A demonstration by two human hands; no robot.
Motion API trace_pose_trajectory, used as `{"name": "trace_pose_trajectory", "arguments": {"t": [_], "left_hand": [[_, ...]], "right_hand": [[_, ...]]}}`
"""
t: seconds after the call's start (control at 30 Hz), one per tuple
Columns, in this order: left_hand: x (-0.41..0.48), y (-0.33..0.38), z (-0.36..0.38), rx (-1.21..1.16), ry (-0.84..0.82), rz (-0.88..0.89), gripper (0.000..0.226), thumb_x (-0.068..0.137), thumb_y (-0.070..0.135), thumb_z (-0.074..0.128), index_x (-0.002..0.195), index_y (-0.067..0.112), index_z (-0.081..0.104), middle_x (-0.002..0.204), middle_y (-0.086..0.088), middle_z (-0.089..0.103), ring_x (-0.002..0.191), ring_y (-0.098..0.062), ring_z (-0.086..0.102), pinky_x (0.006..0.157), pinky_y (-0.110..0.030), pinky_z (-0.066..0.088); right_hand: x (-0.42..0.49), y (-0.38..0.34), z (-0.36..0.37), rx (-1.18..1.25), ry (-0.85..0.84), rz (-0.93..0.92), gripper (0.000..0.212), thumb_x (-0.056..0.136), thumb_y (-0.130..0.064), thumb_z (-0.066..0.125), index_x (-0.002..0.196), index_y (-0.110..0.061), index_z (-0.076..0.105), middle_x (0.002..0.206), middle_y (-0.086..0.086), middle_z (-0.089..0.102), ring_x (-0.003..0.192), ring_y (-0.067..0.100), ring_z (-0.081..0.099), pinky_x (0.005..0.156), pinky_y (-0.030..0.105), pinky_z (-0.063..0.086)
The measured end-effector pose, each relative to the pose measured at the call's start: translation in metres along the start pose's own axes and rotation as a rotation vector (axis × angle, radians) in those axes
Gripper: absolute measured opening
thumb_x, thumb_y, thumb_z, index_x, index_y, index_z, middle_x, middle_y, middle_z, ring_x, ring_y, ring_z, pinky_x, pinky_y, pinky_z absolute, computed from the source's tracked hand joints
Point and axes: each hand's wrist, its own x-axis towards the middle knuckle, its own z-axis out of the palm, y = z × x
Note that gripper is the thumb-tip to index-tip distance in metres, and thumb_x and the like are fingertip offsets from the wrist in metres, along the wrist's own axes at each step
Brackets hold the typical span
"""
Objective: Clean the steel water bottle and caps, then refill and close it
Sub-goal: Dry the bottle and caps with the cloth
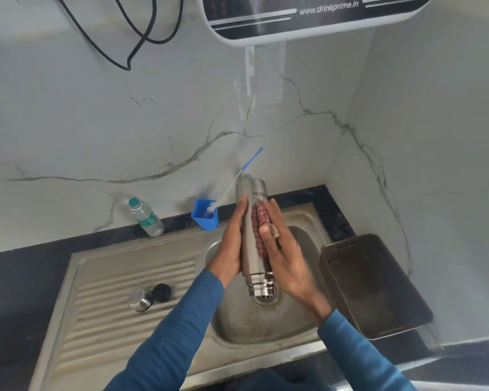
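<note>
Steel bottle (249, 244) hangs mouth-down over the sink (251, 328). Left hand (230, 241) fingers wrap it tight. Right hand (283, 249) fingers lie flat, pressing the cloth (261, 220) on. Rub all round, turning slowly.

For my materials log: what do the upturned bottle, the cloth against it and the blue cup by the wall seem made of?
The bottle: likely stainless steel, brushed grey body with a shinier threaded neck. The cloth: woven fabric, red checked and creased; fibre unclear. The blue cup: probably plastic, matte and evenly coloured.
</note>
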Motion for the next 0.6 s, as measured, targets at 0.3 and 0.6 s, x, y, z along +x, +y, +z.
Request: {"name": "trace_pose_trajectory", "arguments": {"t": [0.3, 0.6], "left_hand": [[-0.01, -0.007, 0.001, 0.311, -0.087, 0.072, 0.053, 0.108, 0.052, 0.048, 0.146, 0.018, 0.061, 0.137, -0.013, 0.07, 0.13, -0.029, 0.065, 0.113, -0.046, 0.05], [-0.007, -0.01, 0.005, 0.568, -0.042, 0.308, 0.038, 0.112, 0.039, 0.046, 0.145, 0.027, 0.058, 0.131, -0.002, 0.074, 0.121, -0.018, 0.071, 0.102, -0.032, 0.057]], "right_hand": [[0.066, 0.001, -0.022, 0.14, 0.124, -0.009, 0.049, 0.114, -0.026, 0.043, 0.161, -0.013, 0.039, 0.159, -0.008, 0.049, 0.147, 0.0, 0.044, 0.124, 0.024, 0.033], [0.038, 0.0, -0.012, -0.103, 0.207, -0.077, 0.051, 0.114, -0.025, 0.046, 0.164, -0.021, 0.035, 0.173, -0.005, 0.026, 0.157, 0.002, 0.025, 0.123, 0.015, 0.026]]}}
